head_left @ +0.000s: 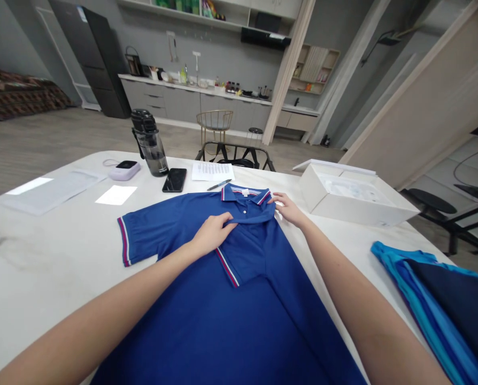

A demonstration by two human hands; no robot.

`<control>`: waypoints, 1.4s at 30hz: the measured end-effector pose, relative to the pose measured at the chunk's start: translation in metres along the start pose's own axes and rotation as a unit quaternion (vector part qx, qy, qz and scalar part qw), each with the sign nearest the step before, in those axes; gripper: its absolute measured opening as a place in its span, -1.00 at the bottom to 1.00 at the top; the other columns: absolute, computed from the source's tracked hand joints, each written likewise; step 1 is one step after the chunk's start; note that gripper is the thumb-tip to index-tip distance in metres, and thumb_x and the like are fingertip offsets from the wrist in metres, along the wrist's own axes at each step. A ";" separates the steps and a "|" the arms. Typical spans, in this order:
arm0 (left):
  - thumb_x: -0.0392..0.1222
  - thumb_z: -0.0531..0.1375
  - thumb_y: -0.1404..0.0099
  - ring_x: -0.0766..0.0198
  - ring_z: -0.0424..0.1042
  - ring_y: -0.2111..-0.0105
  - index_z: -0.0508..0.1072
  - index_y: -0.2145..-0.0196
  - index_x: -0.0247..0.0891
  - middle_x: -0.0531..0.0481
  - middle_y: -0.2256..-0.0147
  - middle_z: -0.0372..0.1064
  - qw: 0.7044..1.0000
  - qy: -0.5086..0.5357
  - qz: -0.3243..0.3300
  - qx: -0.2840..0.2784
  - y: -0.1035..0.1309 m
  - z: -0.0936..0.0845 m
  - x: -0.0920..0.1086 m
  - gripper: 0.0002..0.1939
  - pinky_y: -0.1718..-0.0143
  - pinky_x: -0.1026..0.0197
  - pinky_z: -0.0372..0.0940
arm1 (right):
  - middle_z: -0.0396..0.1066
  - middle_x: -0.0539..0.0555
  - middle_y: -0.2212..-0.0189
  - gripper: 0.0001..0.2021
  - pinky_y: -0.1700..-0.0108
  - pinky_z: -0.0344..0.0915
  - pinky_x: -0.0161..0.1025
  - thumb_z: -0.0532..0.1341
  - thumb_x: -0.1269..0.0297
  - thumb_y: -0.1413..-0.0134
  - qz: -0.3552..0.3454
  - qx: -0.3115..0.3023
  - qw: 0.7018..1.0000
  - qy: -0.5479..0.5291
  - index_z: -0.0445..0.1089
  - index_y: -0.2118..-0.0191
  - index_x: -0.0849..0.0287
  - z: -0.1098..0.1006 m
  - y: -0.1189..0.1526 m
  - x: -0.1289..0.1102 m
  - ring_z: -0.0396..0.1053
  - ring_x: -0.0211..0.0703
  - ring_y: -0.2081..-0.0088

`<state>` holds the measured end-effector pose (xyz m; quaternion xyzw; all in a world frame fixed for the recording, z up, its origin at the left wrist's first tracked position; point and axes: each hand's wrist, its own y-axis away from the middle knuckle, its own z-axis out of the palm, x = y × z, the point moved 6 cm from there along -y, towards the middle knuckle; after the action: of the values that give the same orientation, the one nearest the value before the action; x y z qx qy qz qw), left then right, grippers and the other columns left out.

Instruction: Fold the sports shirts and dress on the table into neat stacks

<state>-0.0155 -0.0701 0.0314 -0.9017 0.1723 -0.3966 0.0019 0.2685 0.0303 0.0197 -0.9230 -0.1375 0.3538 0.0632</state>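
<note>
A blue polo shirt [239, 315] lies front up on the table, its collar at the far end and its hem toward me. The sleeve on the left is spread outward, while the one on the right is folded inward over the chest, its red-and-white striped cuff pointing toward me. My left hand [211, 234] pinches the cloth at the chest, just below the buttons. At the right shoulder beside the collar, my right hand [287, 208] grips the folded edge between thumb and fingers; its fingertips are partly hidden.
Beyond the shirt are a black phone [175, 180], a pen [220, 185], a printed sheet [213, 171], a water bottle [153, 147] and a lilac device [124, 171]. An open white box [351, 206] stands right, with folded blue clothes [435, 299] nearer me. Clear film [54, 190] lies left.
</note>
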 end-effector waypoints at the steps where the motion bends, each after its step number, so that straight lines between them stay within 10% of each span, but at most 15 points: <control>1: 0.05 0.11 -0.38 0.18 0.50 0.28 0.52 0.27 -0.10 0.07 0.33 0.55 1.000 0.025 0.007 0.006 -0.001 -0.006 0.004 -0.74 0.23 0.24 0.29 | 0.32 0.12 -0.15 -0.77 -0.30 0.12 -0.13 0.15 0.39 -0.10 0.007 0.004 1.000 -0.024 0.57 0.25 0.11 -0.006 -0.006 -0.005 0.25 -0.07 -0.22; 5: 0.10 0.10 -0.36 0.20 0.48 0.33 0.53 0.36 -0.18 0.06 0.38 0.54 0.995 0.085 -0.020 0.039 -0.017 -0.033 0.002 -0.64 0.31 0.26 0.28 | 0.48 0.12 0.06 -0.73 -0.12 0.29 -0.21 0.08 0.34 -0.14 0.032 0.016 0.997 -0.068 0.55 0.32 0.19 -0.017 -0.035 -0.020 0.40 -0.09 -0.01; 12: 0.00 0.17 -0.33 0.05 0.53 0.28 0.52 0.47 -0.17 -0.09 0.42 0.52 0.981 -0.114 -0.160 0.002 -0.028 -0.036 -0.065 -0.70 0.24 0.17 0.31 | 0.54 0.09 0.16 -0.78 -0.06 0.26 -0.06 0.19 0.20 -0.22 0.118 -0.057 0.979 0.153 0.57 0.17 0.10 0.029 -0.047 -0.011 0.38 0.00 0.04; 22: 0.10 -0.01 -0.47 -0.03 0.51 0.11 0.53 0.13 -0.14 -0.16 0.19 0.55 0.971 -0.183 -0.132 0.083 -0.027 -0.061 -0.047 -0.60 0.07 0.05 0.33 | 0.33 0.23 -0.05 -0.64 -0.09 0.20 0.19 0.04 -0.01 -0.37 0.087 0.109 0.967 0.214 0.49 0.10 0.08 0.014 -0.044 -0.023 0.21 0.18 -0.11; 25: 0.00 0.01 -0.48 -0.06 0.49 0.06 0.49 0.02 -0.21 -0.22 0.10 0.51 0.947 -0.281 -0.133 0.085 -0.020 -0.053 -0.055 -0.64 0.03 -0.04 0.33 | 0.33 0.21 -0.06 -0.70 -0.09 0.18 0.23 0.09 0.02 -0.35 0.111 0.090 0.958 0.248 0.44 0.02 0.03 0.029 -0.034 -0.022 0.24 0.17 -0.09; 32: 0.09 -0.03 -0.50 0.01 0.07 -0.35 0.24 -0.32 -0.15 -0.15 -0.35 0.11 0.943 -0.310 0.114 0.032 0.014 -0.002 -0.027 -0.46 -0.35 -0.14 -0.04 | 0.14 0.31 -0.31 -0.51 -0.23 0.05 0.22 -0.06 0.01 -0.42 0.065 0.143 0.938 0.309 0.25 -0.27 0.13 0.041 -0.001 -0.055 0.16 0.20 -0.23; 42: 0.27 -0.14 -0.47 -0.04 -0.05 -0.41 0.17 -0.38 -0.04 -0.07 -0.41 -0.01 0.951 -0.304 0.063 -0.008 0.028 0.024 -0.041 -0.34 -0.38 -0.24 -0.18 | -0.20 0.03 -0.48 -0.32 -0.36 -0.29 0.40 -0.26 -0.25 -0.36 0.101 -0.076 0.954 0.272 -0.11 -0.47 -0.11 0.090 0.049 -0.056 -0.24 0.13 -0.46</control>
<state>-0.0325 -0.0869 -0.0179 -0.9667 0.2235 -0.1015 0.0720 0.1785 -0.0309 -0.0219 -0.9955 -0.0474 0.0821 -0.0086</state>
